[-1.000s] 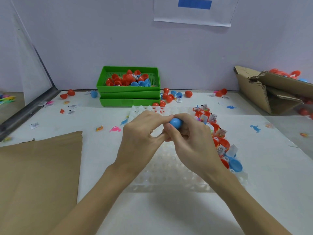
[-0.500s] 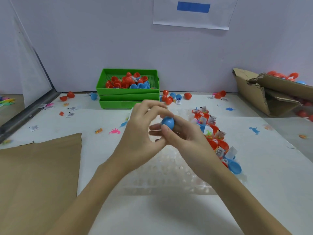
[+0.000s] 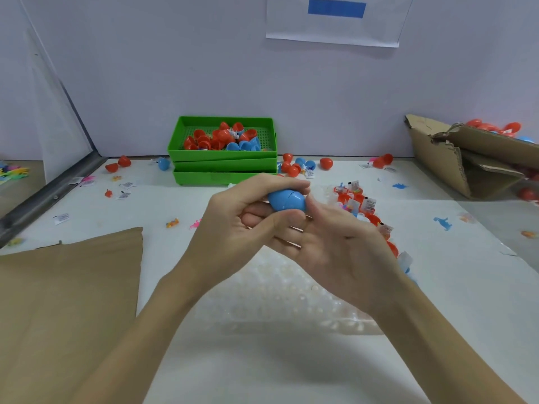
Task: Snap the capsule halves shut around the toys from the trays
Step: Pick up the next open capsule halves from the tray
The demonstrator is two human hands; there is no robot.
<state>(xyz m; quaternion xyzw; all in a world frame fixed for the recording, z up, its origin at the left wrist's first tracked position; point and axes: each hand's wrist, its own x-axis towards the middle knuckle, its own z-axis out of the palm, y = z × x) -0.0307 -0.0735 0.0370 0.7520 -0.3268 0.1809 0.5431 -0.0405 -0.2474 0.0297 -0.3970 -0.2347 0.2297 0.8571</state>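
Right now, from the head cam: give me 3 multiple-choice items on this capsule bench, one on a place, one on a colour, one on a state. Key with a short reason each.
1. Where do the stacked green trays stand?
A. at the back of the table by the wall
B. on the brown paper
C. inside the cardboard box

2. What colour is the capsule held between the hands?
A. red
B. blue
C. green

3. How do the capsule's two halves stand?
A. lying apart on the table
B. one in each hand, far apart
C. fitted together, with a seam line showing

Key: 1 A, the trays sit against the wall, behind the hands. 2 B, both halves are blue. 3 C, the left hand pinches it between thumb and fingers as one egg shape with a seam, while the right hand touches its end.
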